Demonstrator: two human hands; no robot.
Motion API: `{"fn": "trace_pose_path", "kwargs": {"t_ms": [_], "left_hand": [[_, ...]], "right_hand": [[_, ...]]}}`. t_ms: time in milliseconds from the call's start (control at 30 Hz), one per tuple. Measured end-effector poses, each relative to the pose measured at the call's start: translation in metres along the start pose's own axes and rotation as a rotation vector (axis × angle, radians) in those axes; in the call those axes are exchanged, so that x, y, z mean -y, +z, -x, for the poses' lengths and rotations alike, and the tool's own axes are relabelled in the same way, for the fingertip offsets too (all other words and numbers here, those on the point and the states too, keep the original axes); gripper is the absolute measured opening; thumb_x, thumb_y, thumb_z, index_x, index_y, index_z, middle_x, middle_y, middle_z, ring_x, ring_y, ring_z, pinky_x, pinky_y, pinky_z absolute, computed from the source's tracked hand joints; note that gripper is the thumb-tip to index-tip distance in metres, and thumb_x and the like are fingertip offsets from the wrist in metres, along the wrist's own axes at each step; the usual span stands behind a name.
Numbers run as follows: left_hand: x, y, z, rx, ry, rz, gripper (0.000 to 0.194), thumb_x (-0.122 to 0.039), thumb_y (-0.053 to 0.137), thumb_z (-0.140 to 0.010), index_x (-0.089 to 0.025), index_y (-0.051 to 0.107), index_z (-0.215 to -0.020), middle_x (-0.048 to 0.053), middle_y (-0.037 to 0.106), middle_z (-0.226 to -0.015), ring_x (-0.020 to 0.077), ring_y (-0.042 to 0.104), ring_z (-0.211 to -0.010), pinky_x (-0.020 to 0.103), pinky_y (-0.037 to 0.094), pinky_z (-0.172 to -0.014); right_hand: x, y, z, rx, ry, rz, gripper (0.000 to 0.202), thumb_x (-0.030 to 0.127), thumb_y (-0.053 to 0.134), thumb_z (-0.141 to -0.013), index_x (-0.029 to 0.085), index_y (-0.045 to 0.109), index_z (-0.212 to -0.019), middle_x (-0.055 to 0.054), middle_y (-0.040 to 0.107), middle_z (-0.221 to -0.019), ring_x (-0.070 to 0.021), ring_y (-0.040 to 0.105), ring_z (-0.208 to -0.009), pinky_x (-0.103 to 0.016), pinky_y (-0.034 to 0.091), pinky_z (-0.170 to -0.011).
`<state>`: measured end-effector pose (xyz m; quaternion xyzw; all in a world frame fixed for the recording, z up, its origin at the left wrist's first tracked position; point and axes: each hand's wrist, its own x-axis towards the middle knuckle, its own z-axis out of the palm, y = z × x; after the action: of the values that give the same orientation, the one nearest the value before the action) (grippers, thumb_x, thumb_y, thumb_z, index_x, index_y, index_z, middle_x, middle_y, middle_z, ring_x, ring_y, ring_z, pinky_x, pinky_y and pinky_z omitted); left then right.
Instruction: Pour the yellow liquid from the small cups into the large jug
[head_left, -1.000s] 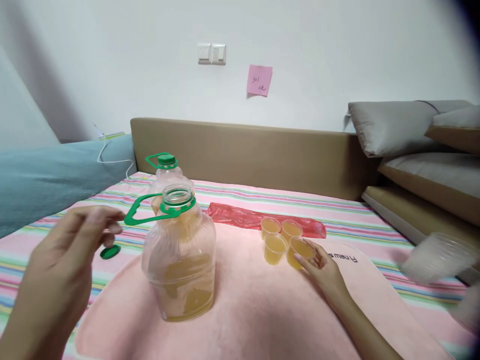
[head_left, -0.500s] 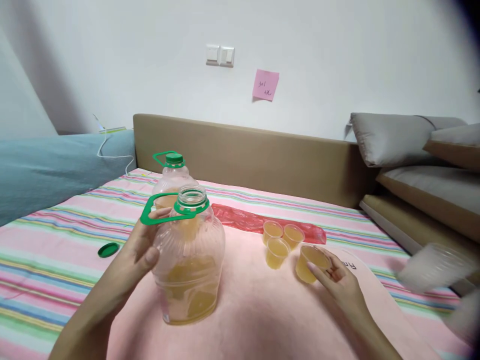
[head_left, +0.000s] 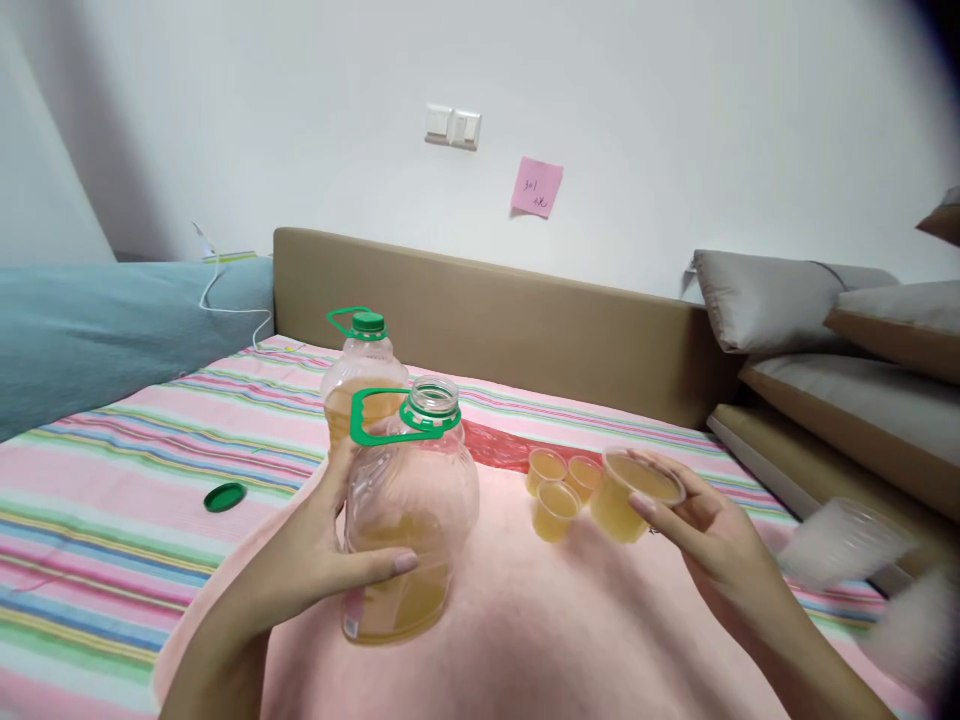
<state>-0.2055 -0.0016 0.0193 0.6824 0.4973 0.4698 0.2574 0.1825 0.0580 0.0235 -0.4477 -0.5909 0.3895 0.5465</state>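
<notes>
My left hand [head_left: 337,560] is wrapped round the side of a clear plastic jug [head_left: 427,510], thumb across its front and fingers partly hidden behind it. The jug is uncapped, has a green handle ring at its neck and holds yellow liquid in its lower part. Between the thumb and fingers of my right hand [head_left: 701,515] is a clear plastic cup [head_left: 626,505] of yellow liquid, raised toward me. Just left of it, a few similar filled cups [head_left: 556,512] stand close together on the pink mat [head_left: 540,620].
Behind the jug stands a capped second jug [head_left: 367,375] with amber liquid. A green cap [head_left: 225,497] lies on the striped sheet [head_left: 97,500] at left. A red plastic bag [head_left: 499,448] lies behind the cups. Blurred stacks of empty cups [head_left: 847,540] and cushions [head_left: 847,390] are at right.
My right hand has lifted its cup up from the mat and nearer to me. My left hand has shifted round the jug, its thumb now across the front; the view has tilted slightly.
</notes>
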Motion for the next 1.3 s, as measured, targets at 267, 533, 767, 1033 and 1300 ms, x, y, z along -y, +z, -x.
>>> {"fn": "trace_pose_path", "kwargs": {"t_ms": [267,533,767,1033,1300], "left_hand": [[-0.004,0.011,0.003,-0.043,-0.022,0.106,0.099,-0.049,0.091,-0.073,-0.034,0.031,-0.150,0.012,0.044,-0.157,0.0405,0.045,-0.146,0.061,0.040,-0.119],[-0.007,0.015,0.007,-0.046,-0.053,0.159,0.099,-0.047,0.094,-0.069,-0.032,0.036,-0.148,0.012,0.049,-0.154,0.0409,0.046,-0.146,0.057,0.044,-0.117],[-0.009,0.018,0.005,-0.026,-0.027,0.175,0.102,-0.047,0.095,-0.067,-0.036,0.036,-0.150,0.008,0.045,-0.159,0.0386,0.040,-0.151,0.056,0.037,-0.122],[-0.012,0.023,0.005,-0.006,-0.056,0.170,0.103,-0.050,0.095,-0.066,-0.036,0.034,-0.149,0.009,0.043,-0.161,0.0393,0.039,-0.151,0.059,0.037,-0.121],[-0.013,0.020,0.005,-0.007,-0.027,0.119,0.103,-0.053,0.094,-0.067,-0.037,0.033,-0.149,0.007,0.041,-0.162,0.0375,0.037,-0.153,0.058,0.036,-0.123]], "right_hand": [[0.053,0.047,-0.024,0.128,-0.063,-0.061,0.056,0.053,0.084,-0.080,0.024,0.071,-0.127,-0.013,0.072,-0.137,-0.0325,0.068,-0.125,-0.044,0.055,-0.104],[0.080,0.083,-0.040,0.225,-0.103,-0.125,0.050,0.051,0.085,-0.079,0.024,0.075,-0.120,-0.010,0.075,-0.130,-0.0303,0.069,-0.120,-0.041,0.056,-0.099],[0.090,0.098,-0.043,0.278,-0.126,-0.111,0.051,0.051,0.085,-0.079,0.023,0.074,-0.120,-0.010,0.075,-0.130,-0.0301,0.070,-0.119,-0.043,0.057,-0.099],[0.094,0.103,-0.045,0.354,-0.122,-0.119,0.046,0.042,0.087,-0.079,0.025,0.074,-0.120,-0.008,0.076,-0.127,-0.0272,0.071,-0.114,-0.038,0.058,-0.095],[0.096,0.102,-0.045,0.367,-0.120,-0.126,0.042,0.038,0.090,-0.078,0.028,0.076,-0.117,-0.006,0.076,-0.127,-0.0252,0.071,-0.116,-0.036,0.057,-0.098]]}}
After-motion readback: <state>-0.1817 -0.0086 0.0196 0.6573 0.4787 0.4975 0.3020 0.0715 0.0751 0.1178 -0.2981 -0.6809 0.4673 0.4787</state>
